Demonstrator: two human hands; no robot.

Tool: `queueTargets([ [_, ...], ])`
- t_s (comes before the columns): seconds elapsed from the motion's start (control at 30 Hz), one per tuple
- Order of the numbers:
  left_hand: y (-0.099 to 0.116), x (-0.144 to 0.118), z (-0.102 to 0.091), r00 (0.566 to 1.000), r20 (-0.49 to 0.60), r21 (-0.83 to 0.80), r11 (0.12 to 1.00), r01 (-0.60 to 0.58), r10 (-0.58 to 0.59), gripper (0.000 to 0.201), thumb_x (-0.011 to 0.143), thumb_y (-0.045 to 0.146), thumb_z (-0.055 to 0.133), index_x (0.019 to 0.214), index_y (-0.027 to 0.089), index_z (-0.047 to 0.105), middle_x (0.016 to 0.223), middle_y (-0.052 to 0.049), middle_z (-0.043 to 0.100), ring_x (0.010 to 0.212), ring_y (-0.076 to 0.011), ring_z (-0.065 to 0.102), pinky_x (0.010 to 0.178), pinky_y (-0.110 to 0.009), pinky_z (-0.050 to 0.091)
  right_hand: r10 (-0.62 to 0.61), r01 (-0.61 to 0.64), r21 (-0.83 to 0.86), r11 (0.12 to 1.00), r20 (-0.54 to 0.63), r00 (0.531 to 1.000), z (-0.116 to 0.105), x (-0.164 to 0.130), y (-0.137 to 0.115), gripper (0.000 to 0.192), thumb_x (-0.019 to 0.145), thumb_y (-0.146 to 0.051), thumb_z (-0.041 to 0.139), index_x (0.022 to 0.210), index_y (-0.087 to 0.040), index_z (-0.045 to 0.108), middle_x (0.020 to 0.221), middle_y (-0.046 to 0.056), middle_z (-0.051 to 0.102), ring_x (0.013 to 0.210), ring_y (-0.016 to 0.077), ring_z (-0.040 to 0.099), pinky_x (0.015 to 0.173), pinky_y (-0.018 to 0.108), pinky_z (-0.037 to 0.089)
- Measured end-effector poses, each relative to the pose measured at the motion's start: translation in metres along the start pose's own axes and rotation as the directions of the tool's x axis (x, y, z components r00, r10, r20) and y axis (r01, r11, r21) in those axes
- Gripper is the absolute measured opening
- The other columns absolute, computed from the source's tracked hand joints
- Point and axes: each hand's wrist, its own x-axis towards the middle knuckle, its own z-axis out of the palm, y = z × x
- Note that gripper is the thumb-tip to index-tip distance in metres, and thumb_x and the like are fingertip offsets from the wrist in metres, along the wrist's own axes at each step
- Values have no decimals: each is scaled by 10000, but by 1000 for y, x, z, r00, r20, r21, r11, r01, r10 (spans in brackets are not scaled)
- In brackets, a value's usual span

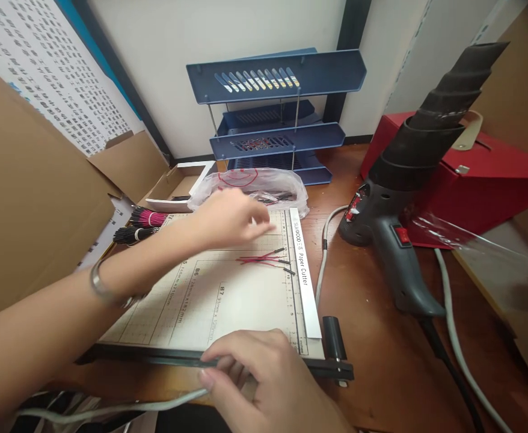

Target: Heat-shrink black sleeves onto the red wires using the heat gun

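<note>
My left hand [230, 218] reaches across a beige paper cutter board [210, 300] toward a clear plastic bag [250, 183] holding thin wires. Its fingers are blurred and drawn together near the bag's front edge; I cannot tell if they hold anything. A metal bracelet [104, 288] sits on that wrist. A few red wires with black ends [266, 260] lie on the board by the cutter's white ruler strip [304, 276]. My right hand [257, 376] rests with its fingertips on the cutter's near edge, holding nothing.
A grey heat gun [403, 198] stands on the wooden desk at the right, its cable [453, 337] trailing forward. Behind it is a red box [494, 174]. Blue stacked trays [277, 114] stand at the back. Cardboard boxes [33, 204] and wire bundles [142, 224] are at the left.
</note>
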Motion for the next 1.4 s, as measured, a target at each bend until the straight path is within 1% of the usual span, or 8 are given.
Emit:
queueTargets([
  [0.1,-29,51,12,993,-40,-12,993,114,-115,193,891,322,655,942,237,820,955,-58,793,867,-236,678,803,-348,457,52,-52,5,999,5,999,2,1,4,188,837,-396,679,927,-253,762,759,-25,744,661,116,654,670,223,470],
  [0.2,-51,97,36,983,-2,-19,983,182,-182,202,849,358,699,908,203,813,929,-100,784,877,-259,677,786,-351,469,89,-89,4,996,52,995,4,0,10,206,827,-425,704,957,-280,772,777,-28,748,684,133,656,655,232,479],
  [0.33,-57,124,58,967,55,1,969,248,-248,244,854,414,711,856,178,774,853,-106,762,864,-250,687,772,-334,485,82,-82,-3,997,25,996,6,-3,16,214,823,-452,721,986,-327,779,791,-43,754,715,146,664,697,246,488],
  [0.47,-49,126,64,972,87,56,975,213,-217,275,928,424,679,970,156,722,1000,-78,733,927,-216,681,870,-397,531,82,-82,-25,996,6,997,6,-3,16,199,813,-456,733,974,-345,775,789,-55,754,751,157,669,725,253,483],
  [0.8,-40,139,70,987,82,167,978,121,-136,324,945,445,677,1087,155,702,1174,-101,697,1140,-268,639,1026,-499,479,80,-80,4,997,-32,996,7,1,0,175,811,-379,675,887,-244,756,716,-21,723,625,111,619,663,233,450],
  [0.93,-47,134,67,981,59,158,972,171,-182,320,968,449,647,1080,153,695,1143,-92,699,1086,-250,657,979,-471,512,-22,22,4,1000,-19,1000,4,2,2,163,842,-343,648,900,-221,739,740,-13,735,637,98,639,639,203,445],
  [1.17,-70,125,68,978,43,85,976,199,-204,295,983,425,641,1074,148,684,1048,-66,707,956,-208,687,881,-416,563,-61,61,-16,998,-30,998,4,0,4,141,862,-314,654,934,-224,736,758,-26,742,650,87,656,657,180,464],
  [1.4,-63,111,59,987,-74,29,989,146,-144,169,924,297,640,951,179,758,985,-93,763,945,-249,689,813,-364,510,-54,53,-35,998,-15,998,0,-1,0,125,871,-310,646,912,-220,724,761,-27,739,664,87,658,650,175,455],
])
